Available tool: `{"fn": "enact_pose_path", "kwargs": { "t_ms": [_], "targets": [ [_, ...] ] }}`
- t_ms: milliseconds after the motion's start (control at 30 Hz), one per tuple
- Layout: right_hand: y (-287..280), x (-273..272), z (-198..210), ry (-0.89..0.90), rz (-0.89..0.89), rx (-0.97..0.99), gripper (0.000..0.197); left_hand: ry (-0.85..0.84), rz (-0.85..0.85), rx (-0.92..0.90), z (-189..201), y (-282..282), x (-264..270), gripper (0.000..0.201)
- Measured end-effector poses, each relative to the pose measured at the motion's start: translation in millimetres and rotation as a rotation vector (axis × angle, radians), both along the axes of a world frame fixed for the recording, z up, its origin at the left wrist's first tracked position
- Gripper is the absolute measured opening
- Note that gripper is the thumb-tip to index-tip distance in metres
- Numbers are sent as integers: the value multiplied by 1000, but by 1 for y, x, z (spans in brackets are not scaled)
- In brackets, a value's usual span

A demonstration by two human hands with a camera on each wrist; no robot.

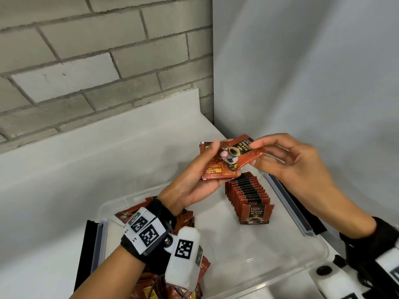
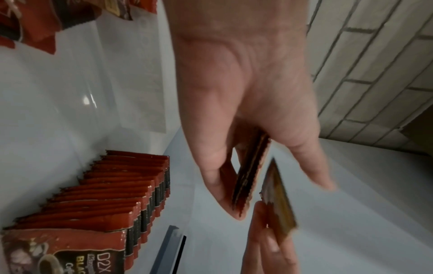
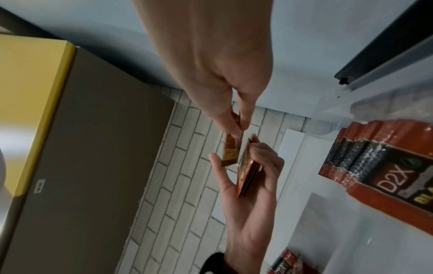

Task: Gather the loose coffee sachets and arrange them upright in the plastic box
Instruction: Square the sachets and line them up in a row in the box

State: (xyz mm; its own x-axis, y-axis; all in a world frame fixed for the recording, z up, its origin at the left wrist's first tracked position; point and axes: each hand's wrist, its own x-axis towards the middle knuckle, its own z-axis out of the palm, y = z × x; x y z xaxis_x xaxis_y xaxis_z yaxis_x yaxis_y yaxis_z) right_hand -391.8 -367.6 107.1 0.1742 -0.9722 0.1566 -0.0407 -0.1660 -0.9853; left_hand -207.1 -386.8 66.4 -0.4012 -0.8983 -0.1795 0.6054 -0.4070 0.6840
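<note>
Left hand (image 1: 190, 182) grips a small stack (image 1: 216, 171), perhaps 2 sachets; right hand (image 1: 295, 167) pinches 1 sachet (image 1: 244, 153) to square it for the box (image 1: 298, 214).

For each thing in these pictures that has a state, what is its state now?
Left hand: holds a small stack of sachets.
Right hand: pinches one sachet over that stack.
Row of sachets: upright in the plastic box.
Loose sachets: heaped in the box.
Plastic box: open, no lid on it.

Upright sachet row (image 1: 248, 195) at plastic box (image 1: 287, 275) right (far side), loose sachets (image 1: 185, 283) left
</note>
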Motion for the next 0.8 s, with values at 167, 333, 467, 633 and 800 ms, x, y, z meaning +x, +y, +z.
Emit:
{"fn": "enact_pose_path", "kwargs": {
  "t_ms": [167, 333, 467, 633, 800],
  "targets": [
    [0, 2, -9, 60, 52, -18, 34, -88, -3, -78, -1, 3, 2, 37],
    [-1, -1, 1, 86, 59, 50, 24, -95, 5, -97, -1, 2, 2, 38],
    [-5, -5, 6, 48, 81, 179, 42, -118, 0, -144, -2, 2, 2, 53],
    [-8, -11, 4, 105, 133, 210, 28, -134, -19, -150, -5, 2, 2, 58],
    [-9, -22, 4, 254, 164, 174, 24, -56, 40, -76, -4, 0, 4, 65]
  ]
}}
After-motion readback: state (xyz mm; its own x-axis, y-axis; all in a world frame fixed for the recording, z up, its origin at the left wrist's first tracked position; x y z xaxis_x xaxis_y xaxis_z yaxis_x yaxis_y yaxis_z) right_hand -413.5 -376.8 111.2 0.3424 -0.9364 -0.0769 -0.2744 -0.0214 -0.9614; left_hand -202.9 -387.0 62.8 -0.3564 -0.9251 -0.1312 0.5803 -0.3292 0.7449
